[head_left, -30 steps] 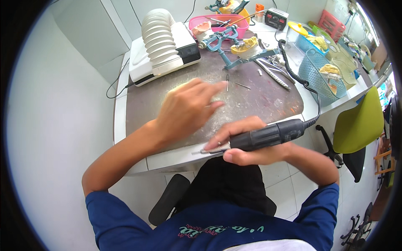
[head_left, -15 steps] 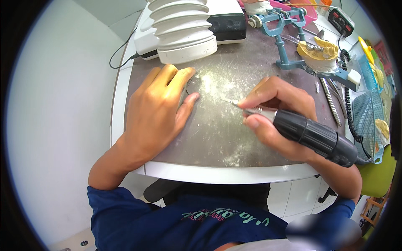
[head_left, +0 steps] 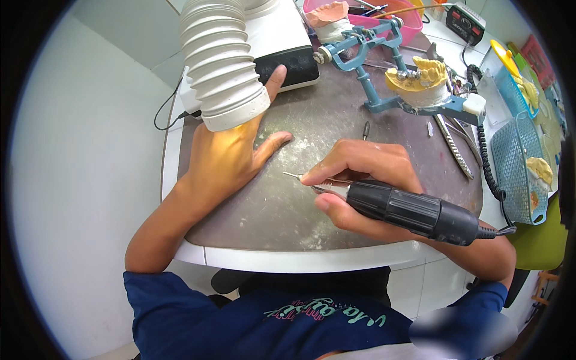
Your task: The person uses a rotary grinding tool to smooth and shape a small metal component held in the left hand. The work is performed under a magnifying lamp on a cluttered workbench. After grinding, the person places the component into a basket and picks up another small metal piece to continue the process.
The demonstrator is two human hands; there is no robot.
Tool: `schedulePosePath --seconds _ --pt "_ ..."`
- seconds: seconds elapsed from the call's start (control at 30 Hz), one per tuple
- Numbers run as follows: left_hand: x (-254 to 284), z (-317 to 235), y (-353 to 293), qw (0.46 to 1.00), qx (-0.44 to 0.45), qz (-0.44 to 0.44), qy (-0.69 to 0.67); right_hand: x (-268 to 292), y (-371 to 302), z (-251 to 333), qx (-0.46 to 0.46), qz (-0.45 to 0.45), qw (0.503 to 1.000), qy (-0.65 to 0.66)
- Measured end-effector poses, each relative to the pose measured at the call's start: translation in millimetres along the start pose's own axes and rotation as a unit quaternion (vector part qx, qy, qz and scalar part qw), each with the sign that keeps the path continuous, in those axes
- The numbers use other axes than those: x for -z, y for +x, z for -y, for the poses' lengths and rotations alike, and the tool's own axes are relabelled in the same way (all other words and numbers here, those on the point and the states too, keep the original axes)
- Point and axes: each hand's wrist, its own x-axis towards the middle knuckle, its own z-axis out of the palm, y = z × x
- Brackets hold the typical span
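Note:
My left hand (head_left: pixel 228 151) reaches forward over the desk, partly behind the white corrugated hose (head_left: pixel 218 60). Its index finger stretches up to the black front panel (head_left: pixel 287 67) of a white boxy machine (head_left: pixel 273 27). Whether the fingertip presses the panel or hovers over it I cannot tell. The thumb is spread to the right; the other fingers are hidden by the hose. In a pen-like grip, my right hand (head_left: pixel 372 168) holds a black rotary handpiece (head_left: pixel 408 209) with a metal nose. A thin bur (head_left: pixel 291 174) sticks out of its tip, pointing left above the dusty desk.
A blue articulator (head_left: pixel 375 90) carries a yellow-and-white dental model (head_left: pixel 418 84) with metal crowns. Behind it lies a pink basin (head_left: pixel 411 24). To the right are metal tools (head_left: pixel 454 147), a coiled cord (head_left: pixel 489 162), a blue basket (head_left: pixel 519 174) and a small control box (head_left: pixel 465 24).
My left hand has moved forward from the desk, its index finger now extended to the machine's panel. My right hand has shifted left and nearer with the handpiece. The view has shifted too.

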Motion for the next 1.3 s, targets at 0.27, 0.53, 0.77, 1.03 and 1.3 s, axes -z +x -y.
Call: schedulePosePath --seconds 0.27,0.53,0.77,1.03,1.3 --pt "2.9 -3.8 0.6 0.997 0.051 0.061 0.010 -0.7 -1.3 2.4 0.020 -0.002 1.000 -0.012" --pt "-1.2 -1.9 13.4 0.996 -0.061 -0.005 0.066 0.0 -1.3 1.6 0.017 -0.001 1.000 -0.022" --pt "3.9 -6.3 11.3 0.997 -0.031 0.023 0.073 0.0 -0.9 2.4 0.016 -0.002 1.000 -0.019" --pt "2.9 2.4 -2.5 0.998 0.035 0.037 -0.041 0.7 0.5 4.6 0.003 0.008 1.000 -0.022" --pt "-0.4 5.4 -0.8 0.999 -0.002 -0.008 -0.041 0.6 1.8 2.5 0.004 0.002 1.000 -0.008"
